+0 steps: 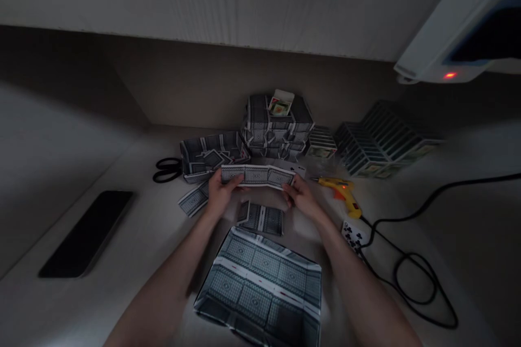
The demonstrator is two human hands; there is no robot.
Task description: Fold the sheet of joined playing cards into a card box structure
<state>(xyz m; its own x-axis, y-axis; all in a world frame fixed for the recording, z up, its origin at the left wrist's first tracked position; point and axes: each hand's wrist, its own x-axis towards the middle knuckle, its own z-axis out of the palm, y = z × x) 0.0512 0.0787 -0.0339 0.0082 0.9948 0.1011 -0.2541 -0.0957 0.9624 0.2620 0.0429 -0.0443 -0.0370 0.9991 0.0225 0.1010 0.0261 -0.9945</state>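
A strip of joined playing cards (256, 175), backs facing me, stretches between my two hands above the table. My left hand (220, 193) grips its left end, thumb across the front. At its right end my right hand (300, 195) pinches the edge between thumb and fingers. Below the strip lies a small folded card piece (264, 218). Closer to me sits a large box shape made of cards (260, 282). Loose cards (192, 200) lie by my left hand, partly hidden by it. A yellow glue gun (342, 192) with a lit red light rests right of my right hand.
An open card box (191, 173) holds loose cards, beside black scissors (166, 169). Behind stand a stacked card structure (279, 130) and packs of cards (382, 143). A phone (86, 234) lies left; a black cable (411, 255) loops right. A power strip (451, 38) hangs upper right.
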